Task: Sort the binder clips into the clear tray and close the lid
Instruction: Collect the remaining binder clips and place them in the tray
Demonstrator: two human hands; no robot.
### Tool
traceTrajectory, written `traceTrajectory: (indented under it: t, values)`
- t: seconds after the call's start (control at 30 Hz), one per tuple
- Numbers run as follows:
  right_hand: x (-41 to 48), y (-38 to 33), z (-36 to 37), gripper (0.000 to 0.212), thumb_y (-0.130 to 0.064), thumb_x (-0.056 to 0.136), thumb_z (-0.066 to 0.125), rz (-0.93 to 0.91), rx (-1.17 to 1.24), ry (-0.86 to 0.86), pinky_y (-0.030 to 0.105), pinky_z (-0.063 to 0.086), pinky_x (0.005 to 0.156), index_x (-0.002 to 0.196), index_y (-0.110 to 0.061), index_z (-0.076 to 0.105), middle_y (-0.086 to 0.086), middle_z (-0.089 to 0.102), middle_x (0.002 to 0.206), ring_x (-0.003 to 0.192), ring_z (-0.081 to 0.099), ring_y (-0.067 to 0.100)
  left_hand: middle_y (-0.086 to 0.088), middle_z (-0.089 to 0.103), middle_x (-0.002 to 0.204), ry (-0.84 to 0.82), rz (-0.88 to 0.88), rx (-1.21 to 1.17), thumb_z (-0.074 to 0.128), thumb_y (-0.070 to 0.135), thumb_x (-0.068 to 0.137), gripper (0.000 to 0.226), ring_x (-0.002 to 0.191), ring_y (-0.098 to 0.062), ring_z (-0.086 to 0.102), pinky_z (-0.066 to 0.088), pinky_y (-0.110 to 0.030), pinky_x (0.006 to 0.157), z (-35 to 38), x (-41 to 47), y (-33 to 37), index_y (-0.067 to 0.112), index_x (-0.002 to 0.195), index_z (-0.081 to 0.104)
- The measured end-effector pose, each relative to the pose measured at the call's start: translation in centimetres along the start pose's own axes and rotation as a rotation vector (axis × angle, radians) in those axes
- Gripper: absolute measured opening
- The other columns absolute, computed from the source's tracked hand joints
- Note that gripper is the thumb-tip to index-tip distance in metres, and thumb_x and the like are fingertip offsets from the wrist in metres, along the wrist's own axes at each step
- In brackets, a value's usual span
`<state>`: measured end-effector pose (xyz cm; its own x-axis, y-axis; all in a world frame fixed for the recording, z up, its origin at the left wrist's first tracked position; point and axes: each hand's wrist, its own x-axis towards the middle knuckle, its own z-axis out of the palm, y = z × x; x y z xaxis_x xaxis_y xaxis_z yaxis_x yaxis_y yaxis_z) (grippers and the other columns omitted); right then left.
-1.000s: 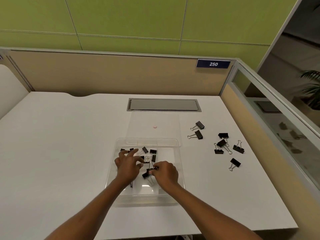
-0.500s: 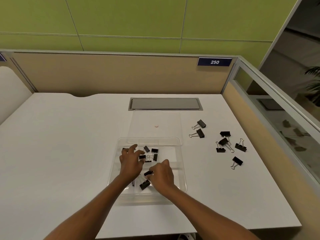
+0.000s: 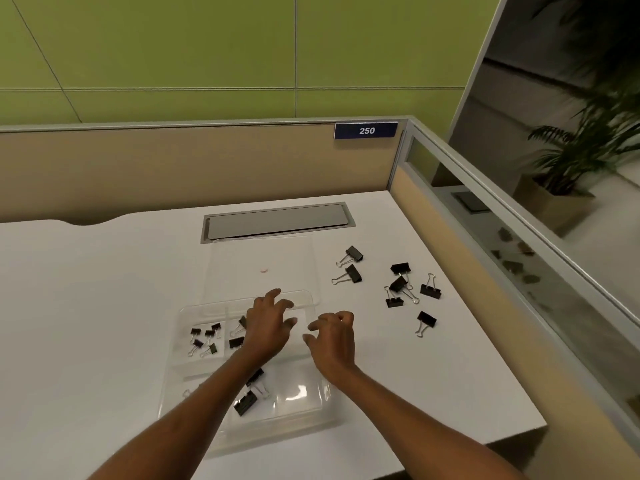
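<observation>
The clear tray (image 3: 194, 386) lies on the white desk, split into compartments. Several small black binder clips (image 3: 204, 339) sit in its far left compartment, and larger ones (image 3: 246, 402) lie in a near compartment. Its flat clear lid (image 3: 259, 258) rests on the desk just behind it. My left hand (image 3: 268, 323) hovers over the tray's far middle, fingers spread, holding nothing. My right hand (image 3: 332, 337) is above the tray's right edge, fingers loosely curled and apart, nothing in it. Several loose black clips (image 3: 398, 285) lie on the desk to the right.
A grey cable hatch (image 3: 277, 221) is set into the desk behind the lid. Beige partition walls (image 3: 194, 168) close the back and right side. The desk's near edge (image 3: 512, 434) runs close to the tray on the right.
Both hands have lifted out of the tray's middle and moved right and farther away; the clip that my right hand held now lies in the tray. The camera turned left.
</observation>
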<state>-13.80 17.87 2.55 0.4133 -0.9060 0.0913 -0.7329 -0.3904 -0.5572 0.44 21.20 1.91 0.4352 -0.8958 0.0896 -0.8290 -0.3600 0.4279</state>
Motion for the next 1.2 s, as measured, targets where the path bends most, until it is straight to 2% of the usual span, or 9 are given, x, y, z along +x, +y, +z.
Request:
traceTrajectory:
  t: [0.1, 0.23, 0.43, 0.6, 0.73, 0.9, 1.0, 1.2]
  values:
    - [1.3, 1.9, -1.3, 0.024, -0.027, 0.079, 0.075, 0.063, -0.022, 0.058, 0.022, 0.048, 0.084, 0.1, -0.016, 0.072, -0.004, 0.067, 0.105, 0.112, 0.045, 0.015, -0.009, 0.041, 0.144, -0.015, 0.053, 0.021, 0.065, 0.03, 0.084, 0.034, 0.125, -0.033, 0.04, 0.036, -0.048, 0.097, 0.8, 1.6, 2.1, 0.02, 0.117, 0.061]
    - [3.1, 4.7, -3.1, 0.019, -0.026, 0.083, 0.071, 0.156, -0.019, 0.074, 0.027, 0.049, 0.083, 0.099, -0.016, 0.071, -0.003, 0.068, 0.104, 0.112, 0.046, 0.017, -0.007, 0.04, 0.145, -0.059, 0.102, 0.022, 0.063, 0.033, 0.086, 0.034, 0.127, -0.03, 0.038, 0.034, -0.046, 0.098, 1.9, 3.8, 5.0, 0.022, 0.119, 0.059]
    - [4.9, 9.1, -5.7, 0.02, -0.027, 0.088, 0.064, 0.385, 0.02, 0.085, 0.029, 0.05, 0.076, 0.103, -0.014, 0.069, 0.004, 0.07, 0.106, 0.098, 0.065, 0.022, -0.005, 0.043, 0.142, -0.125, 0.154, -0.023, 0.062, 0.034, 0.087, 0.034, 0.125, -0.03, 0.04, 0.033, -0.044, 0.096, 3.9, 6.9, 9.5, 0.021, 0.118, 0.059]
    - [6.0, 12.6, -7.7, 0.023, -0.029, 0.089, 0.062, 0.523, 0.011, 0.13, 0.028, 0.047, 0.072, 0.108, -0.016, 0.068, 0.006, 0.07, 0.106, 0.098, 0.065, 0.023, -0.002, 0.05, 0.133, -0.206, 0.174, -0.073, 0.062, 0.035, 0.086, 0.033, 0.12, -0.026, 0.043, 0.033, -0.041, 0.093, 5.8, 9.2, 12.6, 0.021, 0.116, 0.058]
    - [6.9, 15.2, -8.6, 0.03, -0.029, 0.088, 0.064, 0.619, 0.017, 0.167, 0.033, 0.052, 0.077, 0.113, -0.012, 0.064, 0.009, 0.068, 0.109, 0.099, 0.064, 0.026, -0.001, 0.055, 0.129, -0.273, 0.187, -0.057, 0.061, 0.039, 0.086, 0.037, 0.121, -0.024, 0.045, 0.033, -0.04, 0.095, 8.2, 10.6, 14.4, 0.021, 0.118, 0.057]
    - [7.8, 17.9, -9.3, 0.029, -0.026, 0.089, 0.063, 0.698, 0.004, 0.164, 0.033, 0.047, 0.073, 0.112, -0.009, 0.061, 0.011, 0.062, 0.111, 0.1, 0.061, 0.028, -0.003, 0.056, 0.127, -0.355, 0.154, -0.061, 0.063, 0.037, 0.085, 0.041, 0.12, -0.026, 0.045, 0.032, -0.04, 0.093, 11.2, 11.5, 16.5, 0.02, 0.122, 0.055]
    - [8.3, 19.1, -9.3, 0.032, -0.027, 0.089, 0.064, 0.724, -0.014, 0.14, 0.035, 0.05, 0.074, 0.115, -0.009, 0.06, 0.012, 0.06, 0.113, 0.1, 0.061, 0.029, -0.005, 0.056, 0.125, -0.374, 0.144, -0.057, 0.063, 0.038, 0.085, 0.043, 0.116, -0.027, 0.048, 0.033, -0.039, 0.091, 12.7, 11.9, 17.5, 0.018, 0.122, 0.054]
    - [8.8, 20.5, -8.9, 0.038, -0.033, 0.089, 0.064, 0.717, -0.078, 0.044, 0.034, 0.047, 0.075, 0.117, -0.009, 0.059, 0.013, 0.057, 0.115, 0.104, 0.058, 0.027, -0.01, 0.058, 0.108, -0.385, 0.157, 0.03, 0.067, 0.041, 0.079, 0.044, 0.1, -0.028, 0.053, 0.04, -0.038, 0.078, 14.6, 12.8, 18.8, 0.013, 0.112, 0.057]
